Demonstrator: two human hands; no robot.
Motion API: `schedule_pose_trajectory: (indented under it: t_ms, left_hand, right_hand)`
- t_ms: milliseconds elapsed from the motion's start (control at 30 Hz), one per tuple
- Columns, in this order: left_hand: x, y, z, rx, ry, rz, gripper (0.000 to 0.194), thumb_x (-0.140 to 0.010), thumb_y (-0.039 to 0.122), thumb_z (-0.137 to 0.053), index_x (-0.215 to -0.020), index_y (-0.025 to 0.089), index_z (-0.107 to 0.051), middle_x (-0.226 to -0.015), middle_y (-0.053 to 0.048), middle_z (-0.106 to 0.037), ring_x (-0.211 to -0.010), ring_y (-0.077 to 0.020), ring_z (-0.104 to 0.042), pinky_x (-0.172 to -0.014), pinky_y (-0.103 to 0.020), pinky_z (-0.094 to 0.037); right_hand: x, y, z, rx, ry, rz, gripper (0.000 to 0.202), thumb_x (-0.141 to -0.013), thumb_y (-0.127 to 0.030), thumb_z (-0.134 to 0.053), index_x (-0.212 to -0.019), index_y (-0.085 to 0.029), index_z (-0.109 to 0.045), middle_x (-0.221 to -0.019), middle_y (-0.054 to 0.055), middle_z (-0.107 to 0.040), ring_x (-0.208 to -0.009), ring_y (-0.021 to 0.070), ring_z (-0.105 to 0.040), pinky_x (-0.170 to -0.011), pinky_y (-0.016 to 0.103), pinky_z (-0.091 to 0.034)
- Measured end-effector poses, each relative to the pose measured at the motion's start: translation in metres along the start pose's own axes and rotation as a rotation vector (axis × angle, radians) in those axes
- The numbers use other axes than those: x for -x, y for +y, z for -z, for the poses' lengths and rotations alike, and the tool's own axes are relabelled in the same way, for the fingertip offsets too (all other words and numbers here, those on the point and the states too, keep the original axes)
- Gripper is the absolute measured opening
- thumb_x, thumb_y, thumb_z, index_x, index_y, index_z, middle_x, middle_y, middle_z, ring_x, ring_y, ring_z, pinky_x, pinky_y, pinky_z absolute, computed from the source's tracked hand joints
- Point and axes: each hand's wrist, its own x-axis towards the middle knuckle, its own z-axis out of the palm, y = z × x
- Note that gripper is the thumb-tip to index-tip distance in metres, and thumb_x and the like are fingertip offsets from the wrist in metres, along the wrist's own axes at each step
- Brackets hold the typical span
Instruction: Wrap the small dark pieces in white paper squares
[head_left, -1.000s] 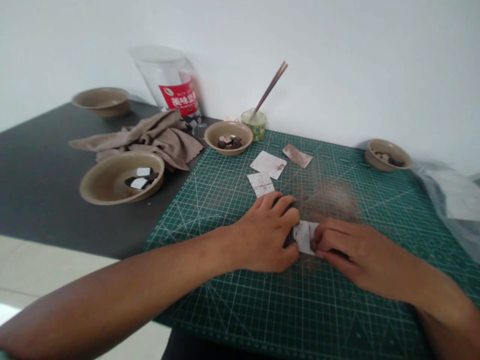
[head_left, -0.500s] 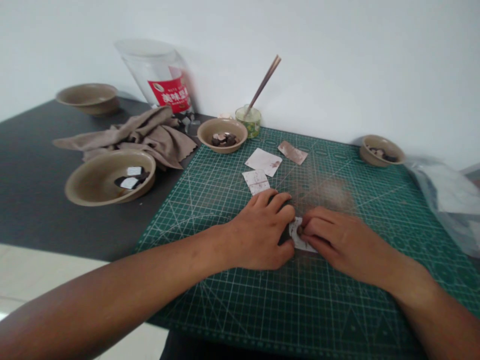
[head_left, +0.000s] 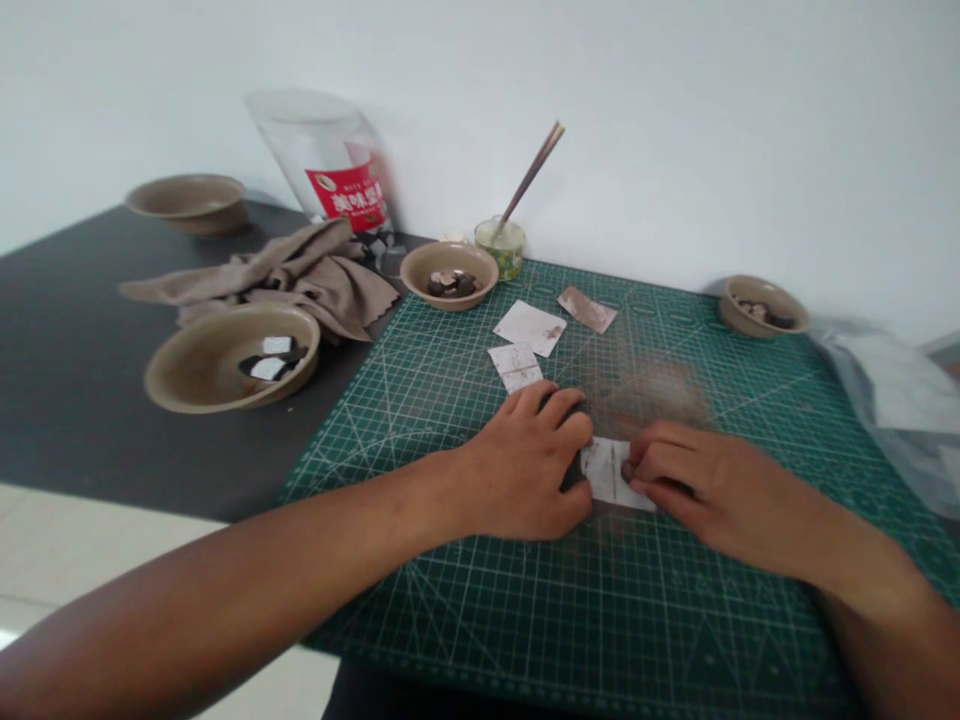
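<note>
Lump (head_left: 627, 470) in right hand's (head_left: 712, 492) pinch, farther right than just before; card (head_left: 602, 470) in left hand's (head_left: 529, 468) grip

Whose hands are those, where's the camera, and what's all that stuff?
They're a person's bare hands, not a robot's. Every picture comes from one camera on that person's head, looking forward and down. The left hand rests at one end of a pale sheet; the right hand pinches a small dark piece I can't quite identify. Underneath is a green gridded mat. Around them are more sheets, four bowls, a cup holding sticks, a cloth and a clear jar.
</note>
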Motion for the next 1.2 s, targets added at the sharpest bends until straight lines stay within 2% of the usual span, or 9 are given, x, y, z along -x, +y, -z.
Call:
schedule_pose_trajectory:
  t_ms: [100, 233, 367, 467, 633, 767, 1000, 1100, 1200]
  left_hand:
    - [0.0001, 0.0, 0.0002, -0.002, -0.006, -0.003, 0.03, -0.086, 0.036, -0.057, -0.109, 0.016, -0.056, -0.144, -0.014, -0.048, -0.137, -0.0376, -0.037, -0.114, -0.054, -0.035]
    - [0.0001, -0.0003, 0.0005, 0.004, -0.005, 0.011, 0.032, -0.086, 0.035, -0.058, -0.111, 0.016, -0.056, -0.144, -0.014, -0.047, -0.137, -0.0373, -0.036, -0.115, -0.055, -0.034]
    - [0.0003, -0.0002, 0.0008, 0.001, -0.007, 0.0, 0.032, -0.086, 0.036, -0.059, -0.111, 0.017, -0.055, -0.145, -0.014, -0.046, -0.137, -0.0371, -0.036, -0.115, -0.054, -0.034]
    - [0.0005, -0.0003, 0.0008, -0.006, -0.009, 0.0, 0.031, -0.086, 0.036, -0.058, -0.11, 0.016, -0.055, -0.143, -0.014, -0.047, -0.136, -0.0377, -0.037, -0.114, -0.055, -0.035]
    - [0.0006, -0.0008, 0.0, -0.005, -0.001, 0.005, 0.031, -0.086, 0.037, -0.059, -0.11, 0.017, -0.055, -0.144, -0.013, -0.047, -0.137, -0.0373, -0.036, -0.115, -0.054, -0.035]
    - [0.0001, -0.0009, -0.0006, -0.014, -0.001, -0.011, 0.032, -0.086, 0.037, -0.059, -0.109, 0.016, -0.054, -0.144, -0.014, -0.047, -0.137, -0.0374, -0.037, -0.115, -0.054, -0.035]
    - [-0.0003, -0.0006, 0.0001, -0.021, 0.0, 0.003, 0.031, -0.086, 0.037, -0.058, -0.11, 0.017, -0.055, -0.144, -0.014, -0.047, -0.136, -0.0374, -0.037, -0.115, -0.053, -0.035]
    - [-0.0006, -0.0005, 0.0003, -0.022, -0.005, -0.002, 0.032, -0.086, 0.038, -0.059, -0.109, 0.016, -0.055, -0.144, -0.014, -0.047, -0.135, -0.0381, -0.038, -0.114, -0.054, -0.036]
    - [-0.0005, -0.0005, 0.0002, -0.02, -0.008, -0.003, 0.031, -0.086, 0.037, -0.059, -0.109, 0.016, -0.055, -0.143, -0.014, -0.047, -0.135, -0.0378, -0.038, -0.114, -0.054, -0.035]
  right_hand:
    - [-0.0009, -0.0045, -0.0034, -0.022, -0.016, 0.057, 0.018, -0.101, -0.019, -0.049, -0.096, -0.021, -0.065, -0.099, 0.005, -0.065, -0.087, 0.019, -0.062, -0.078, 0.034, -0.05]
    - [-0.0027, -0.0032, -0.004, 0.019, 0.071, -0.038, 0.017, -0.102, -0.023, -0.048, -0.096, -0.02, -0.064, -0.098, 0.006, -0.064, -0.086, 0.02, -0.061, -0.078, 0.036, -0.049]
    - [-0.0013, -0.0046, -0.0008, -0.009, -0.031, -0.009, 0.016, -0.101, -0.02, -0.049, -0.093, -0.021, -0.063, -0.097, 0.004, -0.064, -0.083, 0.0183, -0.06, -0.074, 0.034, -0.048]
    - [-0.0035, -0.0074, -0.003, -0.012, -0.017, 0.054, 0.017, -0.101, -0.018, -0.048, -0.096, -0.02, -0.064, -0.1, 0.005, -0.064, -0.088, 0.019, -0.06, -0.077, 0.034, -0.048]
    - [-0.0011, -0.002, -0.0026, 0.064, 0.043, -0.057, 0.018, -0.102, -0.023, -0.048, -0.094, -0.02, -0.064, -0.096, 0.005, -0.062, -0.084, 0.0193, -0.061, -0.076, 0.035, -0.048]
    - [0.0012, -0.0052, -0.0026, -0.031, -0.063, 0.045, 0.016, -0.101, -0.021, -0.05, -0.096, -0.022, -0.065, -0.101, 0.003, -0.063, -0.084, 0.0173, -0.062, -0.075, 0.032, -0.048]
    - [-0.0002, 0.0007, -0.0006, 0.053, 0.003, -0.04, 0.019, -0.102, -0.026, -0.048, -0.092, -0.021, -0.063, -0.096, 0.004, -0.061, -0.081, 0.0182, -0.06, -0.074, 0.034, -0.047]
    - [0.0006, 0.0011, -0.0003, 0.002, -0.072, 0.032, 0.019, -0.102, -0.022, -0.048, -0.091, -0.022, -0.063, -0.098, 0.003, -0.062, -0.081, 0.0167, -0.06, -0.073, 0.032, -0.047]
    - [-0.0029, 0.0001, -0.0025, 0.02, -0.008, 0.052, 0.02, -0.103, -0.023, -0.046, -0.095, -0.021, -0.064, -0.1, 0.005, -0.062, -0.086, 0.0184, -0.061, -0.076, 0.034, -0.048]
